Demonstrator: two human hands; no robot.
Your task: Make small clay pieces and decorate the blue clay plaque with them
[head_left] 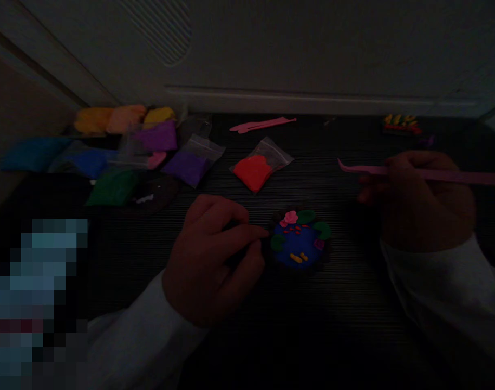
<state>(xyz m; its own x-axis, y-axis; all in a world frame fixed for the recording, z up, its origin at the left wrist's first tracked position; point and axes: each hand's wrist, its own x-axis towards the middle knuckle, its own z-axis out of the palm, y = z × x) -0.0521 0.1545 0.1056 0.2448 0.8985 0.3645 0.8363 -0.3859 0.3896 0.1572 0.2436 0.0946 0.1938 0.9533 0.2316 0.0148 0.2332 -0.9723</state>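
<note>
A small round clay pond (288,246) lies on the dark table, with a dark bumpy rim and a blue middle. On it are green lily pads (323,231), a pink flower (290,218), small red fish shapes and yellow-orange pieces (298,258). My left hand (215,260) is closed at the pond's left side, thumb and forefinger gripping its rim. To the right, raised off the pond, my right hand (430,200) is wrapped round a pink clay modelling tool (369,169). Its thin curved tip points left, apart from the pond.
A bag of red clay (253,172) lies behind the pond. Several bags, among them purple (186,167) and green (113,188), crowd the left. Further back lie pink tools (264,125) and a small colourful clay model (401,125). A pale panel (312,54) stands behind the table.
</note>
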